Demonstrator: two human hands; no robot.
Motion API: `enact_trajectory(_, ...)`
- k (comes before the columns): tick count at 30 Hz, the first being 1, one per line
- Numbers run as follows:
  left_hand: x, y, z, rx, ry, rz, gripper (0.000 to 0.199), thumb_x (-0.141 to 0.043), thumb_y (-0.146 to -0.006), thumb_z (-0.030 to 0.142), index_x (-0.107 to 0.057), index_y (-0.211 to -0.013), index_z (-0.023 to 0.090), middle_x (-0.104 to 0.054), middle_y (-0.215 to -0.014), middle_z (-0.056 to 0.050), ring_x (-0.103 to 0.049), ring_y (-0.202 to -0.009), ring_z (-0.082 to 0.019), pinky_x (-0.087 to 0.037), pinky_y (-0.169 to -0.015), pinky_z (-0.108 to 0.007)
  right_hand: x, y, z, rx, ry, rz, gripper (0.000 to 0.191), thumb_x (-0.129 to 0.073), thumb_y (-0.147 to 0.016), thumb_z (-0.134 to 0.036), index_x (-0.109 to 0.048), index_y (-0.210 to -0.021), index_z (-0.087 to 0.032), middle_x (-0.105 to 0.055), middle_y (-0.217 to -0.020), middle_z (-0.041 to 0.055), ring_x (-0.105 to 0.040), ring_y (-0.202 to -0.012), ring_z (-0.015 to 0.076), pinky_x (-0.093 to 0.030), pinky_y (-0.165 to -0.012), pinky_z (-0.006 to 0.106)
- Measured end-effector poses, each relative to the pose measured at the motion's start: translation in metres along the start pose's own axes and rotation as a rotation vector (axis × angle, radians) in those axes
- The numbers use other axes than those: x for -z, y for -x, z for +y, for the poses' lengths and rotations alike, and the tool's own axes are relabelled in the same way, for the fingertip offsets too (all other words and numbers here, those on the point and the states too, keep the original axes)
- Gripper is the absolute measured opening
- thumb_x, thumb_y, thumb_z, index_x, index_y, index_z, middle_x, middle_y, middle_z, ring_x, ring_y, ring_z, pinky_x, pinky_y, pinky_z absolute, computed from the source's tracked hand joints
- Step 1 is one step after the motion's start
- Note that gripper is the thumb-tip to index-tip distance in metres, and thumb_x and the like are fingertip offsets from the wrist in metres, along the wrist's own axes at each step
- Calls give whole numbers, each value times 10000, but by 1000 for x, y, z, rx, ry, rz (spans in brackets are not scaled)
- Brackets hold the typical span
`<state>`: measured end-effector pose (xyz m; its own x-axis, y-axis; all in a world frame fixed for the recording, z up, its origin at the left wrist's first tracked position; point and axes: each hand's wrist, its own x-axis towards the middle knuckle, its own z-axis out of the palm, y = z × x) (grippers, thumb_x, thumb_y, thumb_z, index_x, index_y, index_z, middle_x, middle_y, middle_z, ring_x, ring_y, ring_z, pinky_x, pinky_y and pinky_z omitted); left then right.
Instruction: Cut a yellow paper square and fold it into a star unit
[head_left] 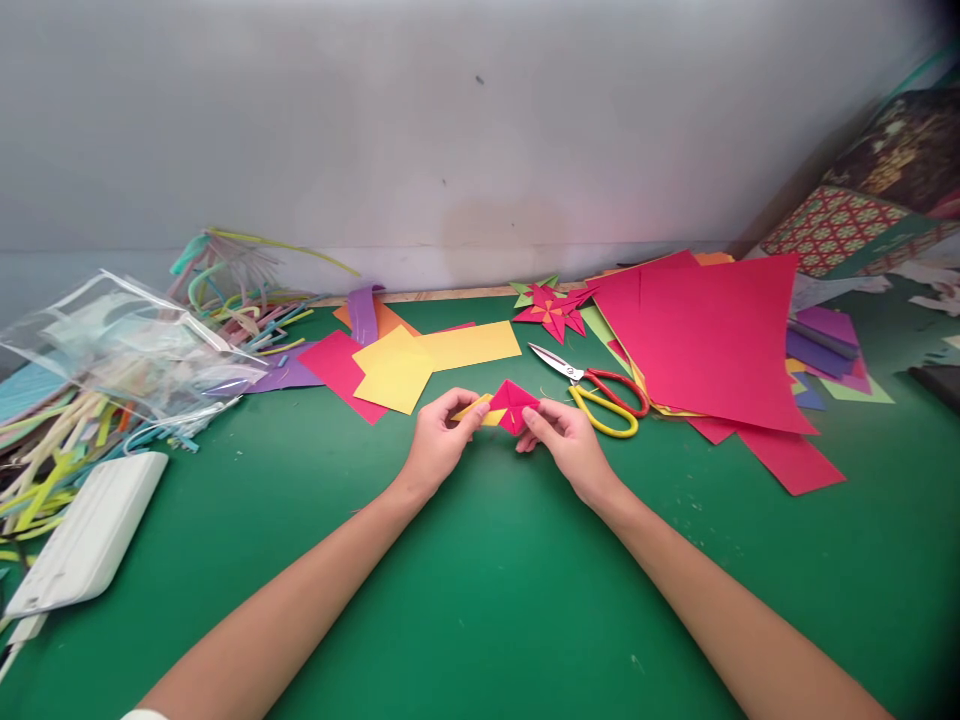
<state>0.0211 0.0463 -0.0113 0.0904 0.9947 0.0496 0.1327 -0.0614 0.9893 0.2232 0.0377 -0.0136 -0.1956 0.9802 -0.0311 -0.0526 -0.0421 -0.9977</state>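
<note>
A small folded paper piece [509, 402], pinkish red with a yellow part on its left, is held between my two hands just above the green table. My left hand [444, 437] pinches the yellow end between thumb and fingers. On the other side, my right hand [568, 440] grips the red part, thumb on top. Open-bladed scissors [576, 375] with one red and one yellow handle lie just beyond my right hand. Past my left hand are yellow paper pieces [397, 372] overlapping a red sheet [330, 362].
Folded red paper stars [553, 312] lie near the wall. Large red sheets [712, 340] are stacked at the right. A clear plastic bag [135, 335], bundles of coloured strips [45, 470] and a white power bank [90, 530] occupy the left. A patterned box [840, 228] stands back right.
</note>
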Motion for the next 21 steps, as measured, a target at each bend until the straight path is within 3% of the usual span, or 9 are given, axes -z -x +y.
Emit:
enact_trajectory(16,1,0,1,-11,-36,-51,310,-659,-932,488,-637,-875,185,-615,-760,12,-551,-667,-126,-458,-631,-242,-2,0,-2,22,-31,71,346,-722,-894,-519,-647,-786,-199,-672,-662,6,-635,-569,159,-528,-578,285)
enact_trajectory(21,-1,3,3,-14,-71,-57,326,-621,-952,500,-626,-868,185,-607,-750,15,-527,-664,-125,-430,-616,-239,-1,1,-2,7,-77,104,318,-724,-895,-515,-667,-947,-207,-613,-585,-38,-510,-442,124,-421,-435,249)
